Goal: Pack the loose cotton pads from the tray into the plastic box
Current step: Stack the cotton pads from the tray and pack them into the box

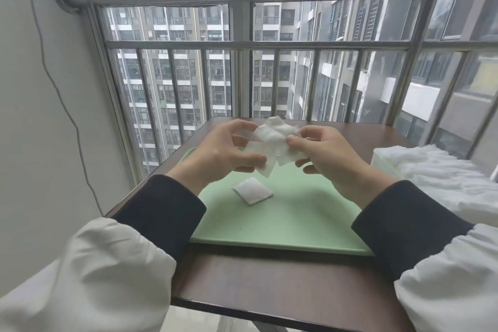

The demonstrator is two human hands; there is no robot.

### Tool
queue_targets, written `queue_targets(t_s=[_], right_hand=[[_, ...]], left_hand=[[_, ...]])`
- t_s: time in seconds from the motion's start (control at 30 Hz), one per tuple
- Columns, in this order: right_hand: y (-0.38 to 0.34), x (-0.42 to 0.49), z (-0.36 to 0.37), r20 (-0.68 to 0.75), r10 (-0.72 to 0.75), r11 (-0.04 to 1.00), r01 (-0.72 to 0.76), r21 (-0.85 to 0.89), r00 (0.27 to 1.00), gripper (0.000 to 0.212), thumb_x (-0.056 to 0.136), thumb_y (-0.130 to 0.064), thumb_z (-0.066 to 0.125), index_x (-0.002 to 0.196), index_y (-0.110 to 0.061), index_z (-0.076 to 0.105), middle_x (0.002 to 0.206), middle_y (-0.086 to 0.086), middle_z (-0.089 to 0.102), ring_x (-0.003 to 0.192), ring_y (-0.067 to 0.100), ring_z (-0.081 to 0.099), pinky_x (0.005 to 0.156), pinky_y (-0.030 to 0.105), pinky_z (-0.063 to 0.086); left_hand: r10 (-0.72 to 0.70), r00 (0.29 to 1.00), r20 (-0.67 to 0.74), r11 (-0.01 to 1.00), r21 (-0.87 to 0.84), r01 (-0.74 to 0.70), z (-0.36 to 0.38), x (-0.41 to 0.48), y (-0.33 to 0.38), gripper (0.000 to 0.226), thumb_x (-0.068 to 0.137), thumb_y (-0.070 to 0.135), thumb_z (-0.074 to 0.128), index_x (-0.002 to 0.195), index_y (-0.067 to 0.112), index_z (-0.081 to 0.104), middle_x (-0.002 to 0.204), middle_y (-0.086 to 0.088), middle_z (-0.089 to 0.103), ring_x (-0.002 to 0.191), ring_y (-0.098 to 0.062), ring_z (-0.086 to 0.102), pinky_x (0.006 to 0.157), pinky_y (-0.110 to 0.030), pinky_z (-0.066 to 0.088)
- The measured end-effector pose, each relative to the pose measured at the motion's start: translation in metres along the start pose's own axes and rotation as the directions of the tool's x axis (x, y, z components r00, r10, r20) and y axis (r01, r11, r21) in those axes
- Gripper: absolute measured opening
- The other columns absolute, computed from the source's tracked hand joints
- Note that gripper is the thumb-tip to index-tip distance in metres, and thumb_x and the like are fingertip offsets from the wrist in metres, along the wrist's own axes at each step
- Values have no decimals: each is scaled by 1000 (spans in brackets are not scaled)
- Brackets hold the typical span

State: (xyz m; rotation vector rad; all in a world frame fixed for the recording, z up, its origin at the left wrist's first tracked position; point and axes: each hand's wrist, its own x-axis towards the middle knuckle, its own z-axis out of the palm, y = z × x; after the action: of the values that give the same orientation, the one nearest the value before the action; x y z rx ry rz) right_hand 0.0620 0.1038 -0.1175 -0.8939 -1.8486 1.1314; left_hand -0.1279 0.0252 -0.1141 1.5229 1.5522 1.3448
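Observation:
A bunch of white square cotton pads (275, 143) is held up above the pale green tray (296, 224). My left hand (223, 153) pinches the bunch from the left with thumb and fingers. My right hand (326, 153) pinches it from the right. A small stack of cotton pads (252, 191) lies on the tray below my hands. The plastic box (388, 162) sits at the right edge of the table, filled with white pads, its lower part merging with white material.
The tray rests on a small brown table (269, 286) set against a barred window (242, 75). A white crumpled sheet or bag (458, 183) lies at the right. A grey cable (54, 83) hangs on the left wall.

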Motion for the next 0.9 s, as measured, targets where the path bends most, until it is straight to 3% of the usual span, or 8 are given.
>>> queue_targets(t_s=[0.13, 0.23, 0.33, 0.43, 0.53, 0.73, 0.83, 0.9], right_hand=[[1, 2, -5, -123, 9, 999, -14, -40, 992, 15, 96, -20, 60, 89, -9, 68, 75, 3, 65, 57, 12, 54, 53, 23, 42], [4, 2, -7, -140, 17, 994, -32, -105, 990, 17, 93, -20, 60, 89, -5, 68, 76, 7, 66, 58, 15, 55, 55, 26, 43], [3, -1, -5, -70, 13, 991, -22, -134, 997, 13, 92, -19, 62, 81, -14, 67, 75, 4, 68, 55, 11, 59, 54, 25, 46], [2, -2, -2, 45, -6, 994, 11, -110, 999, 12, 92, -17, 63, 89, -6, 68, 78, 3, 70, 58, 10, 63, 59, 28, 49], [0, -5, 0, 126, -23, 996, 33, -79, 992, 15, 92, -17, 64, 94, -3, 69, 83, 6, 73, 68, 14, 66, 65, 31, 51], [-3, -9, 2, 204, -31, 997, 45, -65, 978, 13, 93, -14, 62, 94, -5, 71, 85, 2, 70, 76, 13, 64, 69, 34, 50], [-3, -11, 2, 232, -39, 998, 48, -30, 972, 14, 93, -11, 60, 95, -3, 70, 83, 2, 68, 79, 15, 62, 70, 35, 49], [-4, -11, 2, 248, -49, 998, 55, -20, 968, 14, 93, -11, 60, 97, -4, 71, 83, 1, 68, 79, 15, 62, 70, 34, 49]], left_hand=[[14, 996, -87, 1000, -25, -16, -4, 1, -5, 47, 78, 4, 85, 119, 17, 65, 94, -6, 73, 74, -10, 73, 64, -24, 60], [25, 988, -154, 995, -93, -40, -9, 1, -7, 39, 77, 10, 86, 111, 21, 68, 92, -2, 78, 81, -11, 74, 64, -22, 58], [33, 992, -124, 987, -153, -52, -8, -2, -5, 39, 72, 24, 87, 107, 21, 71, 93, -1, 79, 85, -13, 75, 67, -22, 58], [48, 995, -84, 982, -181, -63, -5, -5, -2, 34, 64, 35, 86, 94, 24, 75, 93, -2, 79, 80, -13, 74, 61, -20, 55], [71, 996, -60, 983, -164, -80, -4, -7, 0, 16, 65, 36, 85, 79, 31, 77, 90, -1, 79, 74, -10, 70, 56, -19, 52], [92, 994, -51, 987, -127, -98, -2, -9, 1, 7, 70, 31, 84, 74, 32, 78, 80, 4, 75, 63, -7, 57, 53, -18, 45], [86, 996, -35, 989, -122, -89, -1, -9, 0, 8, 71, 30, 85, 73, 33, 78, 75, 6, 72, 61, -6, 53, 56, -18, 42], [73, 997, -26, 988, -136, -76, 0, -9, 0, 13, 64, 33, 85, 75, 31, 79, 81, -4, 75, 68, -11, 61, 66, -24, 48]])
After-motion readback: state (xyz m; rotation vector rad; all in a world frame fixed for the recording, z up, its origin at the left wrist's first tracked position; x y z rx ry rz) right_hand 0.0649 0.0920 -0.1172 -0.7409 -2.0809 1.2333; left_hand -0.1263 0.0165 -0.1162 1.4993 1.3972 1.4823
